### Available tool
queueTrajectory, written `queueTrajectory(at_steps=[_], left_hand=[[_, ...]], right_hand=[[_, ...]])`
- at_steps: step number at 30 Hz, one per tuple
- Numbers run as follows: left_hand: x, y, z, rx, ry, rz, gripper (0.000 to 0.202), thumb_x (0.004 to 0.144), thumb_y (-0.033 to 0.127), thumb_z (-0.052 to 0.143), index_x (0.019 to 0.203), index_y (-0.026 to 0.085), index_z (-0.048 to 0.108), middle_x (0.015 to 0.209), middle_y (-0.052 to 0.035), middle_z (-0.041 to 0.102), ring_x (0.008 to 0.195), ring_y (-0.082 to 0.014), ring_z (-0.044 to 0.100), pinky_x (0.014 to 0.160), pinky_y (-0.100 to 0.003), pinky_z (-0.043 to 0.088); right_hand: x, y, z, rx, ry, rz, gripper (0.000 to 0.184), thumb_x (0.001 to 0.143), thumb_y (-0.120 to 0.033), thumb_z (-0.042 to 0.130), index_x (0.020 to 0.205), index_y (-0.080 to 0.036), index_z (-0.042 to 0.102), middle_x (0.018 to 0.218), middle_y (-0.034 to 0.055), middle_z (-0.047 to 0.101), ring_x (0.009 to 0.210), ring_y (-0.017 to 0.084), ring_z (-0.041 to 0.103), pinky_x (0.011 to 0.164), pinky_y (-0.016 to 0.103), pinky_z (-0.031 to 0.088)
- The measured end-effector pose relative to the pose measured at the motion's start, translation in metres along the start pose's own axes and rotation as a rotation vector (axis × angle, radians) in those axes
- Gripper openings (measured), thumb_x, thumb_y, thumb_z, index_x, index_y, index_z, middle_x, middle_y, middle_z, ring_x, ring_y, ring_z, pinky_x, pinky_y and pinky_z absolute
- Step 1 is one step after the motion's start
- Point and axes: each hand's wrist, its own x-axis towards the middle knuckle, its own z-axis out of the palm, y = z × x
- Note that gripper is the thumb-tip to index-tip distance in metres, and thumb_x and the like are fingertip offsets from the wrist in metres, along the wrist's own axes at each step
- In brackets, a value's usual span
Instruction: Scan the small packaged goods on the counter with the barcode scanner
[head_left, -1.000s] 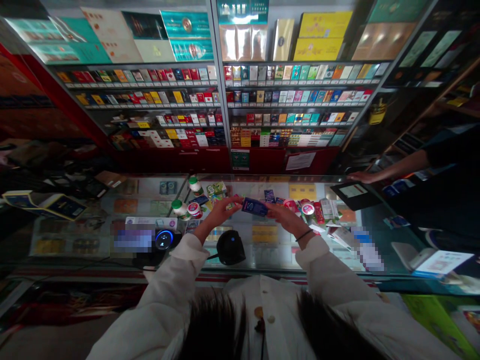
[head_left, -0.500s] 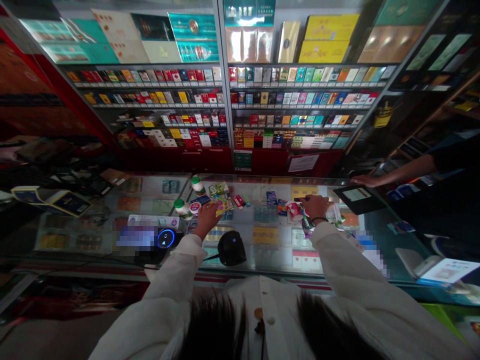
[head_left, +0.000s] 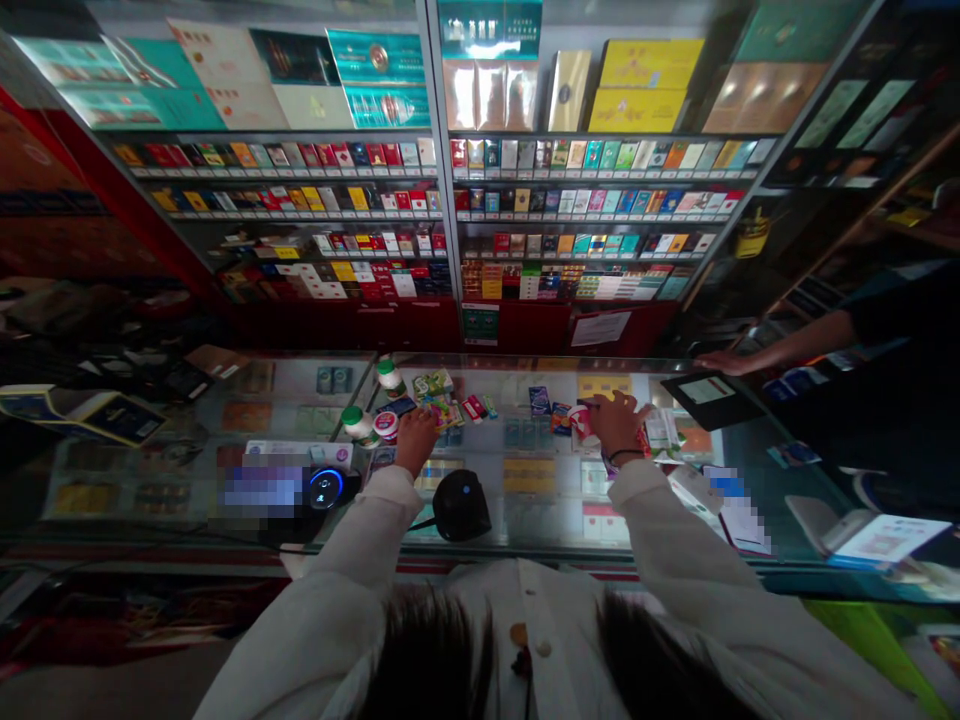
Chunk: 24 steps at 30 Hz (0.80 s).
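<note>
My left hand (head_left: 417, 438) lies palm down over some small colourful packets (head_left: 451, 416), fingers stretched out and apart. Just left of it stand a round tub with a pink and white lid (head_left: 386, 427) and a white bottle with a green cap (head_left: 360, 428). A second green-capped bottle (head_left: 389, 379) is farther back, beside a green and yellow packet (head_left: 433, 383). Over to the right, my right hand (head_left: 621, 424) reaches down with its thumb side against a pink and white tub (head_left: 580, 424), seemingly gripping it; part of the grip is hidden. A blue and orange packet (head_left: 560, 419) touches the tub's left.
Everything rests on a glass counter (head_left: 495, 520). A black scanner-like device (head_left: 461, 505) stands between my forearms. Red (head_left: 473, 408) and purple (head_left: 539, 401) packs lie mid-counter. At right are a white and green bag (head_left: 662, 435) and a person's hand (head_left: 721, 362) by a black folder (head_left: 712, 400).
My right hand and the pink and white tub have shifted slightly left. My left hand has edged right over the packets. The view has turned a little.
</note>
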Motion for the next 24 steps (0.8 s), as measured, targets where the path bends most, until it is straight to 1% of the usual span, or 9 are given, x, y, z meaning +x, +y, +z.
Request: queueTrajectory(at_steps=[2, 3, 6, 8, 12, 15, 18, 21, 24], left_hand=[[0.001, -0.001, 0.002, 0.005, -0.004, 0.038, 0.032, 0.092, 0.018, 0.052, 0.119, 0.016, 0.070, 0.119, -0.0197, 0.072, 0.127, -0.0361, 0.055, 0.103, -0.050, 0.037], [0.002, -0.002, 0.003, 0.006, -0.006, 0.059, 0.032, 0.092, 0.016, 0.050, 0.117, 0.014, 0.071, 0.116, -0.0214, 0.072, 0.124, -0.0365, 0.057, 0.103, -0.051, 0.037], [0.001, -0.005, 0.007, 0.003, -0.014, 0.123, 0.033, 0.092, 0.011, 0.048, 0.113, 0.010, 0.073, 0.111, -0.0252, 0.072, 0.118, -0.0375, 0.061, 0.102, -0.053, 0.037], [-0.001, -0.008, 0.009, -0.002, -0.022, 0.166, 0.034, 0.092, 0.010, 0.048, 0.114, 0.010, 0.073, 0.113, -0.0255, 0.072, 0.119, -0.0370, 0.062, 0.102, -0.053, 0.038], [-0.011, -0.017, 0.007, -0.017, -0.048, 0.254, 0.036, 0.095, 0.014, 0.050, 0.123, 0.019, 0.071, 0.121, -0.0194, 0.072, 0.123, -0.0326, 0.062, 0.103, -0.050, 0.039], [-0.021, -0.023, 0.003, -0.026, -0.075, 0.343, 0.035, 0.096, 0.017, 0.053, 0.126, 0.027, 0.069, 0.131, -0.0124, 0.071, 0.132, -0.0292, 0.058, 0.104, -0.048, 0.040], [-0.031, -0.025, 0.000, -0.021, -0.088, 0.413, 0.036, 0.098, 0.019, 0.052, 0.127, 0.032, 0.068, 0.140, -0.0056, 0.067, 0.141, -0.0277, 0.051, 0.105, -0.048, 0.039], [-0.037, -0.025, 0.001, -0.014, -0.055, 0.404, 0.038, 0.098, 0.021, 0.052, 0.130, 0.034, 0.067, 0.143, -0.0026, 0.066, 0.142, -0.0284, 0.050, 0.106, -0.050, 0.040], [-0.039, -0.025, 0.003, -0.022, -0.015, 0.357, 0.046, 0.091, 0.014, 0.055, 0.130, 0.034, 0.068, 0.145, -0.0027, 0.065, 0.141, -0.0291, 0.051, 0.106, -0.053, 0.041]], right_hand=[[-0.012, -0.016, -0.003, 0.047, 0.113, -0.071, 0.047, 0.095, -0.027, 0.047, 0.137, -0.023, 0.066, 0.152, 0.0182, 0.052, 0.139, 0.039, 0.039, 0.115, 0.071, 0.017], [-0.019, -0.026, -0.003, 0.072, 0.126, -0.128, 0.048, 0.095, -0.028, 0.048, 0.140, -0.023, 0.064, 0.154, 0.0171, 0.050, 0.142, 0.039, 0.037, 0.116, 0.070, 0.015], [-0.036, -0.058, -0.002, 0.141, 0.079, -0.337, 0.049, 0.097, -0.030, 0.048, 0.145, -0.027, 0.059, 0.160, 0.0122, 0.046, 0.146, 0.037, 0.035, 0.119, 0.068, 0.016], [-0.046, -0.078, 0.001, 0.171, 0.016, -0.465, 0.051, 0.097, -0.028, 0.048, 0.148, -0.029, 0.056, 0.164, 0.0094, 0.042, 0.149, 0.035, 0.033, 0.120, 0.066, 0.017], [-0.062, -0.114, 0.012, 0.180, -0.116, -0.679, 0.060, 0.096, -0.025, 0.052, 0.155, -0.035, 0.046, 0.168, 0.0055, 0.036, 0.153, 0.034, 0.030, 0.122, 0.065, 0.017], [-0.069, -0.138, 0.022, 0.160, -0.188, -0.780, 0.066, 0.095, -0.022, 0.054, 0.157, -0.037, 0.041, 0.169, 0.0049, 0.034, 0.154, 0.035, 0.030, 0.122, 0.065, 0.018], [-0.074, -0.159, 0.037, 0.122, -0.245, -0.865, 0.067, 0.095, -0.021, 0.054, 0.158, -0.039, 0.039, 0.170, 0.0040, 0.031, 0.155, 0.034, 0.028, 0.123, 0.066, 0.017], [-0.075, -0.176, 0.054, 0.081, -0.328, -0.928, 0.063, 0.099, -0.019, 0.049, 0.157, -0.040, 0.040, 0.170, 0.0048, 0.031, 0.156, 0.033, 0.028, 0.123, 0.067, 0.016], [-0.077, -0.184, 0.067, 0.070, -0.353, -0.936, 0.059, 0.101, -0.015, 0.042, 0.154, -0.039, 0.045, 0.168, 0.0052, 0.036, 0.154, 0.032, 0.030, 0.122, 0.067, 0.018]])
